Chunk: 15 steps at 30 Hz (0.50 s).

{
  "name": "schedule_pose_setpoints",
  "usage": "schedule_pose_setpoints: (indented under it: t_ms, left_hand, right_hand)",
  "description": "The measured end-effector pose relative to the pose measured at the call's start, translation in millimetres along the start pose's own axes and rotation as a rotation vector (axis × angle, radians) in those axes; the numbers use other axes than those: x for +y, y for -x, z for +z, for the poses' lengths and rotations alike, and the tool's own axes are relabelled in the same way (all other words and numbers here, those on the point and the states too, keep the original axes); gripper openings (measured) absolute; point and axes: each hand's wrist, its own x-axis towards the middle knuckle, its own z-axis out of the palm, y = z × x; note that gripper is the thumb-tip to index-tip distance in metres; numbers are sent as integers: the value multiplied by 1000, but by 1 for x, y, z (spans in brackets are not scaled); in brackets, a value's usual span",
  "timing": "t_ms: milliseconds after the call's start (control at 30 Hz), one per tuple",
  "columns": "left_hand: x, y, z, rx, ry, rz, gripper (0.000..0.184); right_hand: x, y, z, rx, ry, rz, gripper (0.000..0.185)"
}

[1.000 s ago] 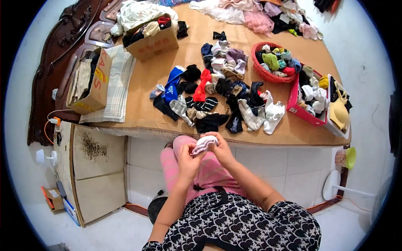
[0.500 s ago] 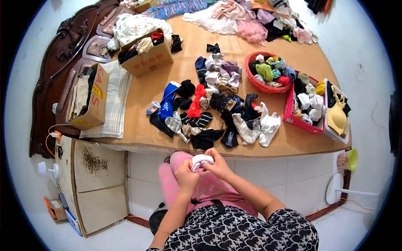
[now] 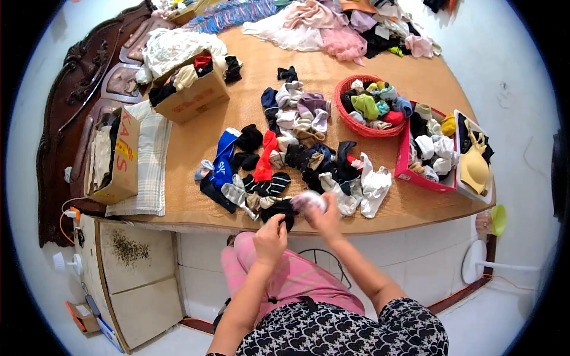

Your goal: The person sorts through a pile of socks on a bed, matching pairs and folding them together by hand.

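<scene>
My right hand point(image 3: 323, 221) is closed round a balled white-and-purple sock point(image 3: 309, 203), blurred by motion, over the near edge of the sock pile. Beside it, my left hand point(image 3: 271, 240) pinches the near end of a black sock point(image 3: 278, 212) at the bed's front edge. Around them lie loose socks: a black-and-white striped one point(image 3: 267, 184), a grey one point(image 3: 237, 194), a red one point(image 3: 265, 157), a blue one point(image 3: 224, 155) and white ones point(image 3: 375, 185).
A red basket point(image 3: 340, 113) and a pink box point(image 3: 409, 175), both filled with socks, stand at the right beside a white bin point(image 3: 480, 194) with a beige bra. Cardboard boxes point(image 3: 196, 98) of clothes stand at the left. Piled garments point(image 3: 341, 35) lie at the back.
The rolled sock has gone from between both hands above my lap to my right hand, up and right over the bed. My left hand has reached the black sock. The view has shifted slightly.
</scene>
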Motion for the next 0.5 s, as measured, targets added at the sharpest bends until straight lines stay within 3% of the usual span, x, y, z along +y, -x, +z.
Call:
schedule_pose_setpoints:
  t_ms: [33,67,100,167,200,233,300,367,433,500]
  left_hand:
    - [-5,-8,1,16,5,50,32]
    - [-9,-15,1,-38,-75,30,36]
    - [-21,-18,6,-89,-82,0,56]
    - [-33,-33,14,-197,-390,-170,76]
    - [-55,-32,28,-320,-324,-257,93]
    - [-62,-31,36,-321,-319,-260,93]
    - [-74,-30,48,-594,-408,-356,99]
    - [-89,-21,66,-564,-468,-300,99]
    - [-92,-21,70,-576,-491,-295,98]
    - [-98,-20,75,-563,-488,-299,97]
  right_hand:
    - [-12,-27,-16,121,107,-124,32]
    - [-7,-58,-27,217,-32,-97,32]
    - [0,-93,-43,345,107,-296,33]
    - [-43,-168,-88,578,309,-434,39]
    - [-42,-195,-101,624,383,-521,41]
    - [-38,-219,-113,668,456,-608,44]
    - [-16,-260,-128,556,561,-508,46]
    - [6,-281,-122,582,927,-273,38]
    - [-17,-280,-108,619,878,-688,30]
    - [-36,-283,-72,533,831,-814,20]
